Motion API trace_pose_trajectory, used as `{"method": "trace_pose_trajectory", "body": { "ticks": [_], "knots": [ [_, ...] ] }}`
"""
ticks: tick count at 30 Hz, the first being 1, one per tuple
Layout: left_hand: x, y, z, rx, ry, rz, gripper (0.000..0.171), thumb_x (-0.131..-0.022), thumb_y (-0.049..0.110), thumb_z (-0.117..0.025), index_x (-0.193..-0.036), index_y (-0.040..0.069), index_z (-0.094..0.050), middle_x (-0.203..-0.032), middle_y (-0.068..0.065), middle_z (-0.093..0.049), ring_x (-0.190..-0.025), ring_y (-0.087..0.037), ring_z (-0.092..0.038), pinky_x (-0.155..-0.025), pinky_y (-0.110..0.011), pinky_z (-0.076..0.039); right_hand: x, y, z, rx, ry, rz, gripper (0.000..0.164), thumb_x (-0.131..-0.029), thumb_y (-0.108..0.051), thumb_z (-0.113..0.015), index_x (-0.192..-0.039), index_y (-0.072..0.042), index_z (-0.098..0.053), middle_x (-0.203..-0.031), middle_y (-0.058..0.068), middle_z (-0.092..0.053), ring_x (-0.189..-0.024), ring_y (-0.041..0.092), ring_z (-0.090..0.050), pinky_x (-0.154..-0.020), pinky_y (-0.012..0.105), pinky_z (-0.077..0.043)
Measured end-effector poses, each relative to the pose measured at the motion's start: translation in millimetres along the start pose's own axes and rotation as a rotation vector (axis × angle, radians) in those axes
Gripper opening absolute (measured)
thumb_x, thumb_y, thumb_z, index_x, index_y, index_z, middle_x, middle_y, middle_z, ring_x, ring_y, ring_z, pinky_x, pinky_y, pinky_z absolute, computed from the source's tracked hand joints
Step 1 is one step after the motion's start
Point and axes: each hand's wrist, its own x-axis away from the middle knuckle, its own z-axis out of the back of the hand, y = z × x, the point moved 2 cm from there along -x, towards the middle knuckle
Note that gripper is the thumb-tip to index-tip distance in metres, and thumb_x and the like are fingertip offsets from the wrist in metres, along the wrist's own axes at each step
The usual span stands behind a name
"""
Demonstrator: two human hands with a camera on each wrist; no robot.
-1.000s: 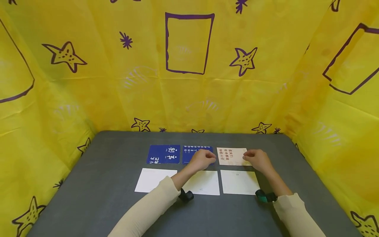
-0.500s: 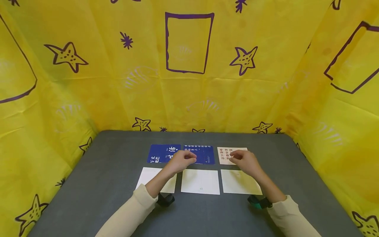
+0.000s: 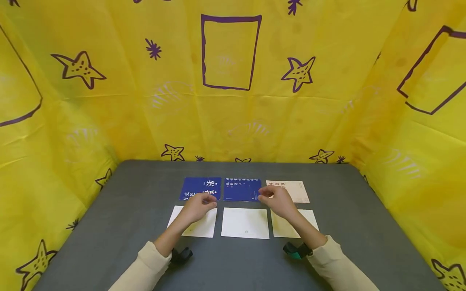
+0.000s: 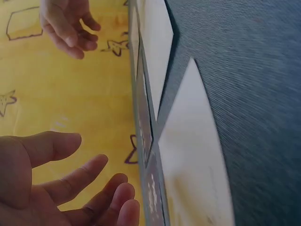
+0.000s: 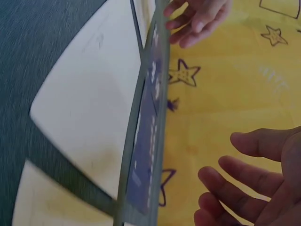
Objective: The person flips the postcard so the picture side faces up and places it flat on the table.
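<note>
Two rows of cards lie flat on the dark grey table. My left hand [image 3: 198, 207] hovers between the left blue card [image 3: 194, 186] and the front-left white card [image 3: 205, 226], overlapping both. Its thumb and fingers are loosely bent and apart, with nothing between them in the left wrist view. My right hand [image 3: 281, 201] is over the left part of the pale pink card [image 3: 297, 192], fingertips beside the right edge of the middle blue card [image 3: 242, 192]. In the right wrist view its relaxed fingers are empty too. My forearms partly cover the left and right white cards.
In the front row, the middle white card [image 3: 244, 222] lies between my arms, with the right white card [image 3: 284, 228] under my right forearm. A yellow cloth [image 3: 233, 121] with purple drawings surrounds the table's back and sides. Each wrist wears a dark strap.
Both hands have moved left: the left from over the middle blue card to the left cards, the right from the pink card's right edge to its left part. The cards stay in place.
</note>
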Motion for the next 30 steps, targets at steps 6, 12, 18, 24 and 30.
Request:
{"method": "trace_pose_trajectory", "body": {
  "ticks": [6,12,18,24,30],
  "knots": [
    [15.3,-19.2,14.0,-0.001,0.038,0.024,0.02,-0.089,0.014,-0.066,-0.103,0.001,-0.071,-0.1,-0.012,-0.073,-0.088,-0.024,-0.067,-0.073,-0.035,-0.052,3,-16,-27,-0.027,-0.062,-0.005,0.02,-0.086,-0.014,-0.071,-0.102,-0.002,-0.073,-0.091,0.006,-0.073,-0.086,0.02,-0.067,-0.074,0.034,-0.054],
    [33.9,-39.5,33.6,-0.069,0.1,0.046,0.02,-0.089,0.015,-0.066,-0.102,0.001,-0.072,-0.097,-0.014,-0.073,-0.086,-0.026,-0.068,-0.071,-0.036,-0.049,6,-31,-55,0.012,-0.148,0.097,0.022,-0.085,-0.017,-0.071,-0.1,-0.001,-0.073,-0.087,0.006,-0.073,-0.086,0.021,-0.066,-0.077,0.035,-0.052],
    [45.9,-58.1,49.6,-0.137,0.114,0.071,0.024,-0.089,0.018,-0.064,-0.106,0.001,-0.071,-0.1,-0.016,-0.072,-0.092,-0.03,-0.067,-0.078,-0.042,-0.048,7,-41,-74,0.029,-0.194,0.142,0.021,-0.085,-0.016,-0.07,-0.099,-0.002,-0.074,-0.082,0.004,-0.072,-0.082,0.017,-0.061,-0.073,0.03,-0.047],
    [57.4,-70.7,61.9,-0.188,0.103,0.101,0.026,-0.089,0.018,-0.064,-0.107,0.0,-0.069,-0.098,-0.014,-0.072,-0.088,-0.027,-0.067,-0.076,-0.041,-0.048,11,-50,-91,0.032,-0.221,0.182,0.021,-0.083,-0.015,-0.072,-0.098,0.0,-0.074,-0.08,0.006,-0.071,-0.073,0.012,-0.058,-0.065,0.022,-0.044],
    [61.6,-72.0,66.3,-0.239,0.078,0.099,0.028,-0.089,0.02,-0.064,-0.109,0.001,-0.069,-0.101,-0.014,-0.072,-0.092,-0.031,-0.067,-0.079,-0.048,-0.047,13,-57,-100,0.081,-0.224,0.171,0.022,-0.082,-0.017,-0.073,-0.098,-0.003,-0.075,-0.08,0.004,-0.07,-0.071,0.009,-0.056,-0.065,0.021,-0.044]
  ]
}}
